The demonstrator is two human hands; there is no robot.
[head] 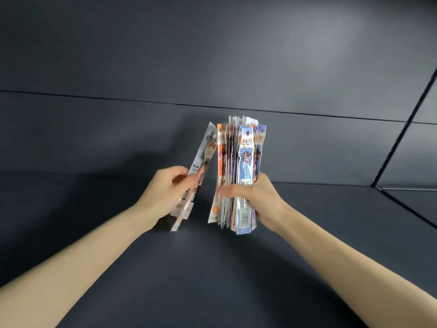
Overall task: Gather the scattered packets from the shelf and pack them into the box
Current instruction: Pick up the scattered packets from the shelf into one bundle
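Currently, step in hand: joining the loose packets to the main bundle, judged from how the two hands face each other over the dark shelf [331, 233].
Right hand [257, 197]: closed around the big bundle [238, 176] of long packets, gripping it at its lower middle; the packets stand nearly upright, tops fanned slightly, bottoms uneven.
Left hand [165, 188]: pinched shut on a few packets [201, 166], tilted with their tops leaning toward the bundle; exactly how many is hard to tell, the lower ends being blurred.
Gap: the two lots are near each other at the top but apart lower down, not yet touching.
Box: not in view, so where the bundle must go cannot be told.
Doing it well: lay the left-hand packets flat against the orange outer face of the bundle, ends lined up, then let the right fingers [227, 191] open just enough to take them in.
Risk: the wrappers look slick; a loosened grip could let the middle ones slide out below.
Tidying: tapping the lower ends on the shelf would likely square them for packing.
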